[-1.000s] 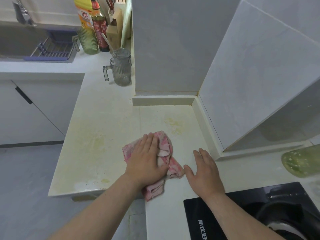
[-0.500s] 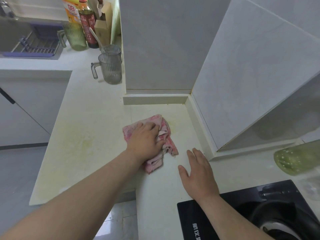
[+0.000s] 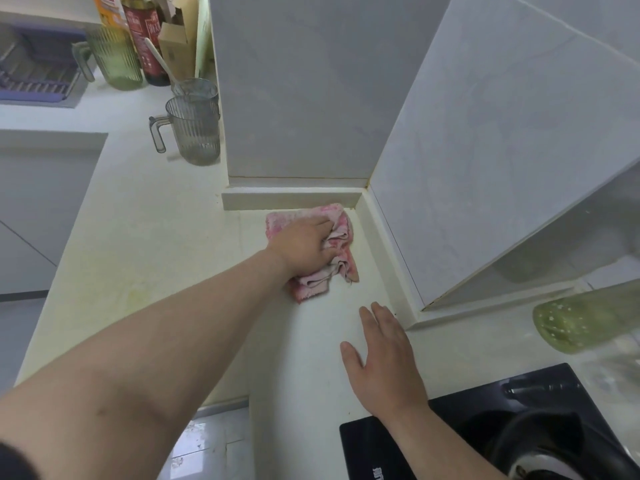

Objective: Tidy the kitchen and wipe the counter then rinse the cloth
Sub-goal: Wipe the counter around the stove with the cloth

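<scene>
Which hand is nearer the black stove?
Right. The right hand lies flat on the counter just beside the stove; the left hand presses the cloth far back in the corner.

We've got the pale counter point(image 3: 145, 258), stained yellowish | pink cloth point(image 3: 341, 216) bunched on it, right of the grey jug point(image 3: 195, 133) and nearer us, left hand point(image 3: 304, 247) pressing it | right hand point(image 3: 384, 362) flat, further right of the jug | green jug point(image 3: 119, 57) and dark bottle point(image 3: 145, 39) behind it | black hob point(image 3: 540, 403) far right.
</scene>
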`<state>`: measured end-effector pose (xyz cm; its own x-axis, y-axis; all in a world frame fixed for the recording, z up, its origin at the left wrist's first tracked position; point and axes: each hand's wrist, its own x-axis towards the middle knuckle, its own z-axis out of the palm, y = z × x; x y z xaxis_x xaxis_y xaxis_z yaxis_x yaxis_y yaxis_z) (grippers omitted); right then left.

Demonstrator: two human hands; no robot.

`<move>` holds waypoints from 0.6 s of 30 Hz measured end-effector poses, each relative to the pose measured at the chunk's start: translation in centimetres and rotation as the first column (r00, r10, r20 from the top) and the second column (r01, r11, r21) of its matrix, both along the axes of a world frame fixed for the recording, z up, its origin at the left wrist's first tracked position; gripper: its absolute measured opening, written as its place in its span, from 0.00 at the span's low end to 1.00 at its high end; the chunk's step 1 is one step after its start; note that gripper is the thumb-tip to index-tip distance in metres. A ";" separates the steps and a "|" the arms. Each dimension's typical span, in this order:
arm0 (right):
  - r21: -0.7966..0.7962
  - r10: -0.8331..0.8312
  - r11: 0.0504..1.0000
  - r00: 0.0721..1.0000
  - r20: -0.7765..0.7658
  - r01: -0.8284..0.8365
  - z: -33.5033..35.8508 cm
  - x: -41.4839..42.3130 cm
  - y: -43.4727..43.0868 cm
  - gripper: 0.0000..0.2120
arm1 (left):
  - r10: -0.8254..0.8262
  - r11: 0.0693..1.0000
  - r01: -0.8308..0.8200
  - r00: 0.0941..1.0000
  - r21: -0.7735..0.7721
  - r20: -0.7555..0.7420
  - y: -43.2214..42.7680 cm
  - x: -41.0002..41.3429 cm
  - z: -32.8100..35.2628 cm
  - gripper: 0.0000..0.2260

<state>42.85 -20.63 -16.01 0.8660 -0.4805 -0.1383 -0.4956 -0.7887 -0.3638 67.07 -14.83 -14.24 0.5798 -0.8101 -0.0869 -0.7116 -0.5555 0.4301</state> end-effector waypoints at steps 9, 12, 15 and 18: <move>-0.007 0.007 1.000 1.000 0.000 -0.007 0.1 0.0 0.0 0.31 | -0.085 0.996 0.084 0.996 0.031 0.023 -4.5 0.6 -0.1 0.28; -0.005 0.009 1.000 1.000 0.003 -0.009 0.0 0.0 0.0 0.36 | -0.086 0.996 0.085 0.996 0.019 0.017 -4.7 0.9 -0.5 0.28; -0.010 0.004 1.000 1.000 0.005 -0.004 -0.1 0.0 0.1 0.40 | -0.103 0.995 0.103 0.994 0.006 0.047 -4.5 0.8 -0.7 0.25; -0.009 0.011 1.000 1.000 0.026 -0.010 -0.1 0.0 0.1 0.39 | -0.140 0.990 0.142 0.988 -0.026 0.062 -4.0 -0.1 -0.8 0.21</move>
<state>42.88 -20.53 -16.16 0.8743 -0.4724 -0.1113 -0.4776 -0.7969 -0.3698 66.95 -18.87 -15.06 0.4633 -0.8857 -0.0301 -0.8066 -0.4355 0.3996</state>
